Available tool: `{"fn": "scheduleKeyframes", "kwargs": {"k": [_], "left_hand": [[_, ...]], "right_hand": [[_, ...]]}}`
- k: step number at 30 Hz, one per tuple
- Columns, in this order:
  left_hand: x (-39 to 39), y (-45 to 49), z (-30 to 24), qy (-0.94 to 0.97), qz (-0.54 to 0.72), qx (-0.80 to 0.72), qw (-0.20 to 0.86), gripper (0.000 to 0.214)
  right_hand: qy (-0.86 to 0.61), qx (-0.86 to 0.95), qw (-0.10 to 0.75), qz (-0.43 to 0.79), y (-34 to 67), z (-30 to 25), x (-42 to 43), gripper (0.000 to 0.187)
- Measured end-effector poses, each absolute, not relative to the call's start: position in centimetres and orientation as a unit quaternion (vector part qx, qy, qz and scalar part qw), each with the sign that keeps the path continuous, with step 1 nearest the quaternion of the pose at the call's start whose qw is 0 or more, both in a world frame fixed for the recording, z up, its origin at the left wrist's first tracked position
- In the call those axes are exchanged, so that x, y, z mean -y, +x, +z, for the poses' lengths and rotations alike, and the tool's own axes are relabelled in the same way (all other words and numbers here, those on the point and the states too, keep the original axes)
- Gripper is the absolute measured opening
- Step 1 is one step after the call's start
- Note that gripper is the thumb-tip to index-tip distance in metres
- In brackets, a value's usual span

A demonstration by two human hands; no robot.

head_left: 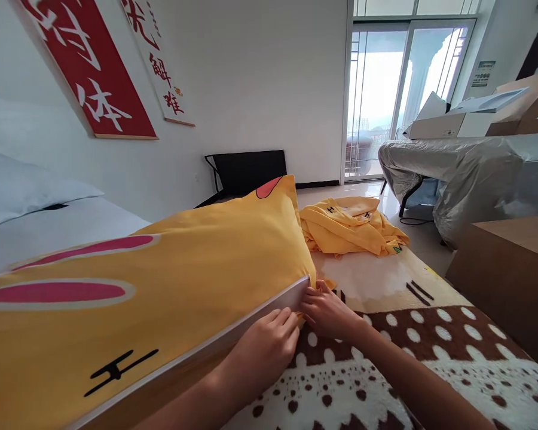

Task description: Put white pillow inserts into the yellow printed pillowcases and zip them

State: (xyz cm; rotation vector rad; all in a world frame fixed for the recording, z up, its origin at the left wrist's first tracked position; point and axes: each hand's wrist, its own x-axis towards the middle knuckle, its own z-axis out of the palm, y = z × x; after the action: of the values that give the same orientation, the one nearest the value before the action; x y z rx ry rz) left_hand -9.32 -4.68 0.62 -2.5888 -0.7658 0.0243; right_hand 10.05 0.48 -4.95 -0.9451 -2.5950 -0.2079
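Note:
A large yellow pillow in a printed pillowcase [206,257] lies across the bed, with pink shapes and a black mark on it. Along its near long edge runs a pale strip [269,298]. At the right end of that edge, my left hand [271,340] is closed, its fingertips bent onto the cloth at the strip. My right hand [327,307] pinches the pillowcase's near right corner, just beyond the left. What exactly lies between the fingertips is hidden by the fingers.
Crumpled yellow fabric [349,224] lies on the far end of the patterned brown and white blanket [412,340]. A white pillow [31,185] is at left. A brown box [506,280] stands at right, near a plastic-covered table [466,161] bearing boxes. A black chair [251,170] stands by the wall.

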Motion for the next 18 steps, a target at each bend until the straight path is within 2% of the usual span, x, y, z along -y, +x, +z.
{"fn": "scheduleKeyframes", "kwargs": {"k": [4, 9, 14, 18], "left_hand": [[0.5, -5.9, -0.7, -0.951, 0.048, 0.236, 0.196, 0.021], [-1.7, -7.3, -0.1, -0.967, 0.032, 0.203, 0.154, 0.02], [-2.3, -8.2, -1.4, -0.967, 0.008, 0.16, 0.2, 0.034], [-3.8, -4.9, -4.3, -0.966, 0.018, 0.209, 0.148, 0.021]], "right_hand": [[-0.336, 0.914, 0.213, -0.079, 10.6, -6.8, -1.2, 0.01], [-0.333, 0.918, 0.209, -0.055, 10.2, -6.9, -1.1, 0.009], [-0.343, 0.925, 0.163, -0.022, 10.4, -4.5, 0.5, 0.007], [-0.345, 0.929, 0.137, -0.009, 11.3, -3.7, 1.1, 0.013]]}}
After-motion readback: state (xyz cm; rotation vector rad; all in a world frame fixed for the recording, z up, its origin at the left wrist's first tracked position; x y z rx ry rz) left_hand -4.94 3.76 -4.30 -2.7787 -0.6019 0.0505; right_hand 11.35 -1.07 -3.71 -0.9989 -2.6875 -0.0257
